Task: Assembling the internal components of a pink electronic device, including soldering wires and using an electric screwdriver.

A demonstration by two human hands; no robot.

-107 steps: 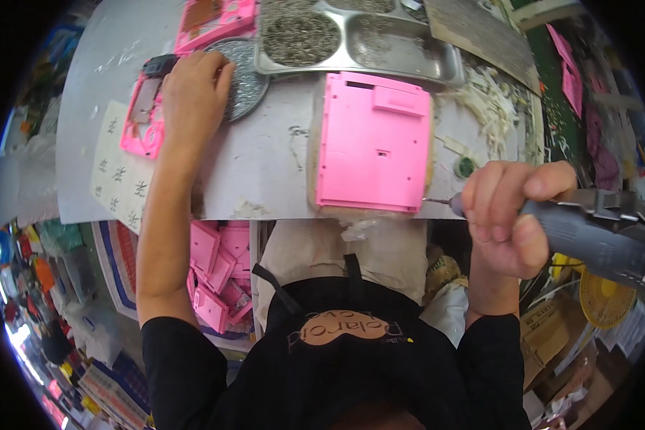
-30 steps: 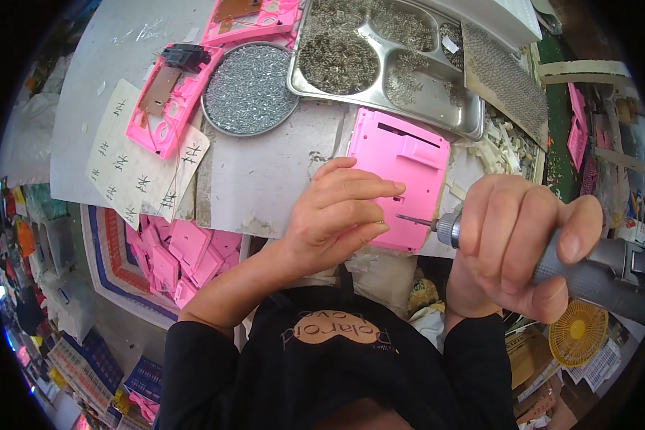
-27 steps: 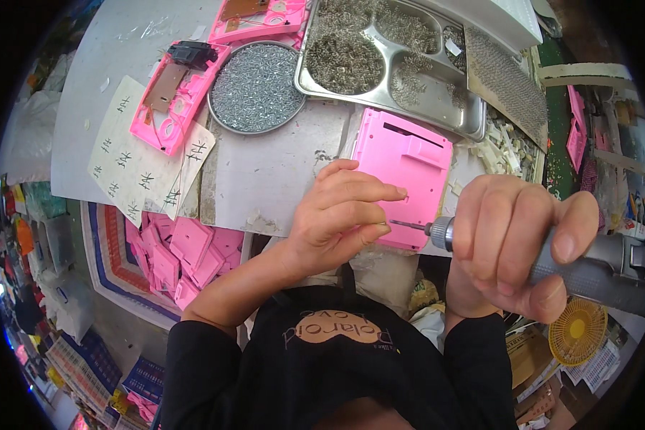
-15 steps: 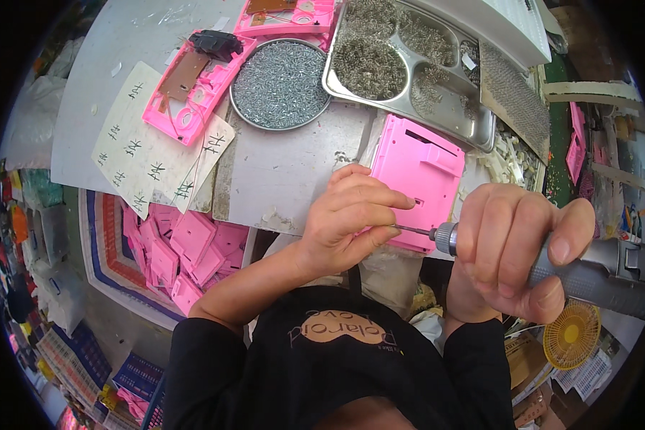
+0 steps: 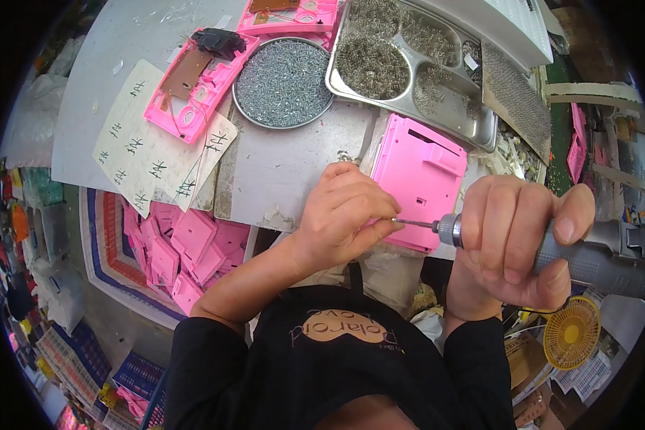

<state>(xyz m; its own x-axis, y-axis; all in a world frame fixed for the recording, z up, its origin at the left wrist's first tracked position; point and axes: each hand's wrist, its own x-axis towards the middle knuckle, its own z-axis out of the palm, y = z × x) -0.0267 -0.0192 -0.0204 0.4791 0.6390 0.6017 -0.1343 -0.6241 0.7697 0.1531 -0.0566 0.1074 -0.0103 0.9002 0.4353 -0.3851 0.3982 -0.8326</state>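
Landmark: steel tray (image 5: 484, 129). From where I stand, the pink casing (image 5: 408, 165) lies just on the tray's wearer side. Expect light, stiff, rather slick plastic; hold its side edges. The right hand (image 5: 516, 240) grips the power screwdriver (image 5: 595, 265), nearer the wearer than the tray; likely the heavier item, best held by its barrel. The left hand (image 5: 351, 215) brings thumb and forefinger together at the bit tip; whether they pinch a screw, I cannot tell. Count: screwdriver, one; casing, one; left of tray, open pink shells (image 5: 287, 21), two; round dish (image 5: 283, 127), one.
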